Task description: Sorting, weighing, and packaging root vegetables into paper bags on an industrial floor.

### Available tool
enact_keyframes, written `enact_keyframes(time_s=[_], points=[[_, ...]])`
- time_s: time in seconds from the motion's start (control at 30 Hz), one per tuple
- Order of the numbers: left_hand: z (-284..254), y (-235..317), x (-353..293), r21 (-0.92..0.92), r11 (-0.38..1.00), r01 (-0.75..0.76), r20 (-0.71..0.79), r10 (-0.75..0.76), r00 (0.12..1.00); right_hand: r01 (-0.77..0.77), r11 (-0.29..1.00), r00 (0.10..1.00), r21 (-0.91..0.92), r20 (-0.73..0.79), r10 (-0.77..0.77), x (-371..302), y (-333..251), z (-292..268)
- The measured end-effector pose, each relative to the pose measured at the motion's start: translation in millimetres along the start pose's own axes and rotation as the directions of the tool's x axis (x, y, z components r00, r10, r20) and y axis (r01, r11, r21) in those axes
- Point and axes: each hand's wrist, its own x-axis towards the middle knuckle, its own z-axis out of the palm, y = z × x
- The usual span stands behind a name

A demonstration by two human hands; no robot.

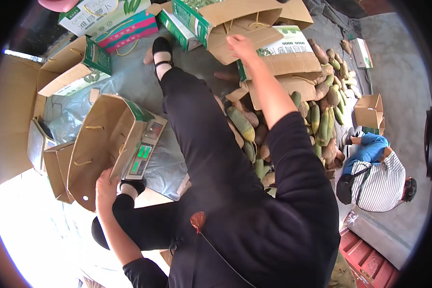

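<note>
My left hand is closed on the near edge of an open cardboard box with yellow cord handles. That box stands tilted on a weighing scale with a lit green display. Farther off to the right, my right hand is in front of the flap of a green-and-brown carton. Its fingers are curled; whether they grip the flap or a cord cannot be made out. Below that carton lies another printed carton with open flaps, beside a heap of long green and brownish radishes.
More cartons stand at the far left, one open and one pink and teal. Clear plastic sheeting covers floor near the scale. At the right, a person in a striped shirt sits beyond the heap, near a small open box. A red crate is lower right.
</note>
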Motion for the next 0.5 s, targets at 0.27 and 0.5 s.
enact_keyframes(time_s=[0.27,0.5], points=[[2,1,6,-0.021,1.000,0.024,0.025,-0.023,0.999,-0.138,0.976,0.946,-0.167,-0.315,0.079,-93,103,-161],[4,-14,-3,0.027,0.999,0.044,0.002,-0.045,0.999,-0.476,0.740,0.782,-0.474,-0.613,0.110,-145,209,-226]])
